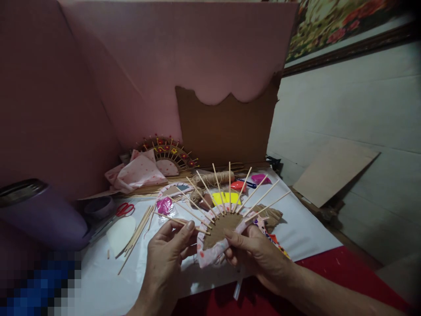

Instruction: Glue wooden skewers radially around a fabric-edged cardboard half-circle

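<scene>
L hand [169, 248] had the far-L stick btwn thumb & fingers, pinched partway along; R hand [251, 250] gripped the half-disc [219, 232] at its R side, thumb on the front, other fingers partly hidden behind. Half-disc was up in front of the person, over the white sheet [312, 230] nr its front edge, brown w/ a pale spotted cloth rim & sticks [229, 186] fanned out along the curve. Clear strip [237, 289] hung just below R hand. To the L on the sheet: loose sticks [140, 232] beside a white oval [121, 235], red-handled scissors [125, 209] nr both. Beyond half-disc: yellow pack [226, 199], twine [215, 177]; farther back L, pink cloth [141, 173] next to a decorated fan [174, 151].
</scene>
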The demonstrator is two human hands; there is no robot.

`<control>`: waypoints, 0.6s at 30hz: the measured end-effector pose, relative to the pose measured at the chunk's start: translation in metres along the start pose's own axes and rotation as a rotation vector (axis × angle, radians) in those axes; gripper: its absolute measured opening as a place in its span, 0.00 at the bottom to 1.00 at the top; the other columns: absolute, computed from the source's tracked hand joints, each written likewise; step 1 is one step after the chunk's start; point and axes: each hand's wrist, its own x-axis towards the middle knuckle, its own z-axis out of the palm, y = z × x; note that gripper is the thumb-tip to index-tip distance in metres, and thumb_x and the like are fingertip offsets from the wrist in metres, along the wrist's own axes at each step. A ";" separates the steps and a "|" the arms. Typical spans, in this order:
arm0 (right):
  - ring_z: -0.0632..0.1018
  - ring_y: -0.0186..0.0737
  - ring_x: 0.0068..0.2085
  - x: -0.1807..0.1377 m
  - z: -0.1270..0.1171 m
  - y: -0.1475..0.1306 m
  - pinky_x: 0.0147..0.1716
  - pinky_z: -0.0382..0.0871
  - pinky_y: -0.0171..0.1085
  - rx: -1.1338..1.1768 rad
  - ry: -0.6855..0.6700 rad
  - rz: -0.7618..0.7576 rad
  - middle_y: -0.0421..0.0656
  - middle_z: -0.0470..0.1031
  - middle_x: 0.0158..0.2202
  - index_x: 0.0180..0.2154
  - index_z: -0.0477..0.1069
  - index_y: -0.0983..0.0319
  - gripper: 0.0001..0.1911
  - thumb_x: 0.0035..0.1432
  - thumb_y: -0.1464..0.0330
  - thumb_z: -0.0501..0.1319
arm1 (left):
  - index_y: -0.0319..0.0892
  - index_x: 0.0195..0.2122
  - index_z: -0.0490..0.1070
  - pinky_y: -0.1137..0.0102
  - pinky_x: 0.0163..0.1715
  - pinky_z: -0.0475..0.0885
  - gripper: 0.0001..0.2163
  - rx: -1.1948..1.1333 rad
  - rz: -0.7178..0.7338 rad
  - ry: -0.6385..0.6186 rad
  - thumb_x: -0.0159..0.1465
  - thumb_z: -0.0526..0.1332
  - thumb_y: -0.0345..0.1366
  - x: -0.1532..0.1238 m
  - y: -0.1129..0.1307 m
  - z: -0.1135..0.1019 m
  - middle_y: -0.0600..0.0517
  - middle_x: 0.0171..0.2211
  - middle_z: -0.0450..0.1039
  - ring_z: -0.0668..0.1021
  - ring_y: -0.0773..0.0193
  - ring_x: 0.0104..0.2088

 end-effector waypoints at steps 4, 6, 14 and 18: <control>0.66 0.27 0.21 0.000 0.000 0.000 0.21 0.59 0.27 -0.009 -0.022 -0.001 0.38 0.68 0.20 0.27 0.68 0.65 0.11 0.49 0.65 0.66 | 0.39 0.21 0.69 0.75 0.22 0.72 0.10 0.004 0.006 -0.005 0.46 0.70 0.34 0.000 -0.001 0.000 0.54 0.19 0.76 0.77 0.68 0.20; 0.66 0.26 0.20 -0.001 0.001 -0.001 0.21 0.59 0.27 -0.016 -0.026 -0.006 0.38 0.68 0.20 0.26 0.68 0.65 0.11 0.49 0.65 0.66 | 0.39 0.21 0.68 0.75 0.22 0.72 0.10 0.005 0.005 -0.006 0.45 0.70 0.34 0.001 0.000 0.000 0.54 0.19 0.76 0.77 0.68 0.20; 0.67 0.28 0.21 0.000 -0.001 0.000 0.22 0.58 0.28 -0.041 -0.022 -0.021 0.38 0.68 0.20 0.27 0.69 0.66 0.12 0.50 0.63 0.65 | 0.39 0.22 0.69 0.74 0.22 0.72 0.10 0.011 0.021 0.001 0.45 0.70 0.34 0.001 0.000 0.000 0.53 0.19 0.76 0.77 0.67 0.21; 0.66 0.28 0.20 0.001 -0.002 0.000 0.22 0.58 0.29 -0.041 -0.019 -0.006 0.38 0.68 0.20 0.27 0.69 0.65 0.12 0.49 0.63 0.66 | 0.39 0.21 0.69 0.73 0.23 0.72 0.10 0.010 0.026 0.000 0.44 0.70 0.35 0.000 -0.001 -0.001 0.53 0.19 0.76 0.77 0.67 0.21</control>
